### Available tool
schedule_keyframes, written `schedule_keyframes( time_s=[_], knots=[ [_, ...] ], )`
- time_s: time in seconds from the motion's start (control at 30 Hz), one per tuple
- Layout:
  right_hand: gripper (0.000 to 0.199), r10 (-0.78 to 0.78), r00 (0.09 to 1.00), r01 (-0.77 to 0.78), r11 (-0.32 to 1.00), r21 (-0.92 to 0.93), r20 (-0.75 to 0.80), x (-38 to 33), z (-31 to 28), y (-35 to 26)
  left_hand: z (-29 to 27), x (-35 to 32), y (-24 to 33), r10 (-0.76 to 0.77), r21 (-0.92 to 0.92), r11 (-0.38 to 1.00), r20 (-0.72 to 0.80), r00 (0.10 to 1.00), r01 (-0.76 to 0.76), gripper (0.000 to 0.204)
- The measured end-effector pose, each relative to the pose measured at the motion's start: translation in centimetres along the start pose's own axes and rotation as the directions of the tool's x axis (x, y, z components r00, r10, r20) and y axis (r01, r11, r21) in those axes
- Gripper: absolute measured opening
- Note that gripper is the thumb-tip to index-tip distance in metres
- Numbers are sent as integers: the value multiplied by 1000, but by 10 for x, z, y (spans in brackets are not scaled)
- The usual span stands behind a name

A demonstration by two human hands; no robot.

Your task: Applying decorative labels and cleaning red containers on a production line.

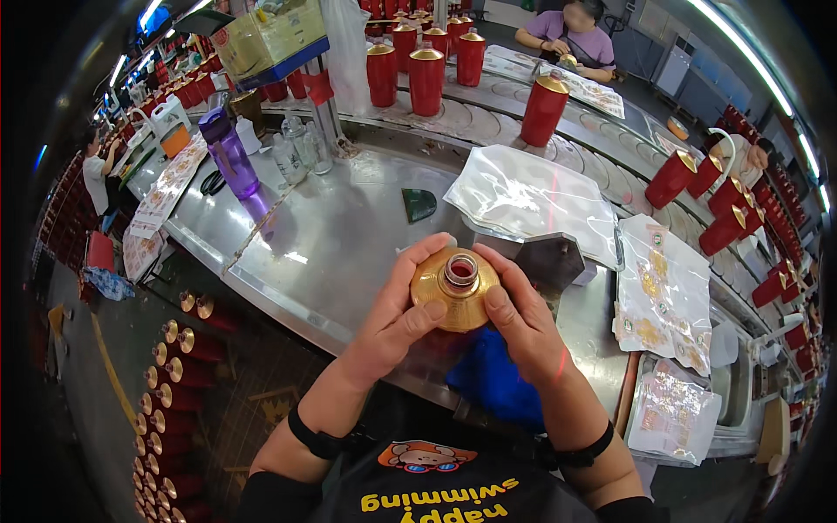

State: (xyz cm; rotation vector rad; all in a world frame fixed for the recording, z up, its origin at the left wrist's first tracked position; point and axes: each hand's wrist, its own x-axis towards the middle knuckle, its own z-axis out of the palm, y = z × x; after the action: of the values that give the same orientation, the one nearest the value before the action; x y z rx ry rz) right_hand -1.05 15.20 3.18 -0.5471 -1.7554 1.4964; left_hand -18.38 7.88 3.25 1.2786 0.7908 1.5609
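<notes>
A red bottle with a gold shoulder (pixel 465 312) stands close in front of me, its open clear neck pointing up toward me. My left hand (pixel 403 312) wraps its left side, thumb pressed on the gold shoulder. From the other side my right hand (pixel 521 321) grips it, thumb also on the gold part. The bottle's lower body is mostly hidden by the shoulder and hands. Below my right hand lies a bright blue cloth (pixel 501 375). Just beyond that hand is a dark angular block (pixel 551 258). A small dark green flat piece (pixel 419 205) rests on the metal table ahead.
Plastic-covered sheets (pixel 532 192) and printed decal sheets (pixel 664 292) lie to the right. A purple water bottle (pixel 229 157) and clear glass bottles (pixel 301 150) stand left. Red bottles (pixel 545 109) line the conveyor beyond; more crowd the lower left. A person in purple (pixel 580 39) works across.
</notes>
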Motion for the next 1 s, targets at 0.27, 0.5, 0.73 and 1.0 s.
schedule_keyframes(
  time_s=[0.27,0.5,0.73,1.0],
  knots=[
    [57,-32,999,31,993,-110,-8,-1,0,-2,2,0,0,3,54,999,8,1000,-3,64],
    [56,-14,1000,16,992,-127,24,0,-1,-4,1,0,-2,27,114,993,-13,1000,-25,65],
    [56,-24,999,27,992,-125,22,-3,-1,-3,-5,0,0,-24,-18,1000,35,999,25,65],
    [55,-46,999,47,991,-125,10,-1,1,0,2,-1,2,0,93,996,-13,1000,1,59]
  ],
)
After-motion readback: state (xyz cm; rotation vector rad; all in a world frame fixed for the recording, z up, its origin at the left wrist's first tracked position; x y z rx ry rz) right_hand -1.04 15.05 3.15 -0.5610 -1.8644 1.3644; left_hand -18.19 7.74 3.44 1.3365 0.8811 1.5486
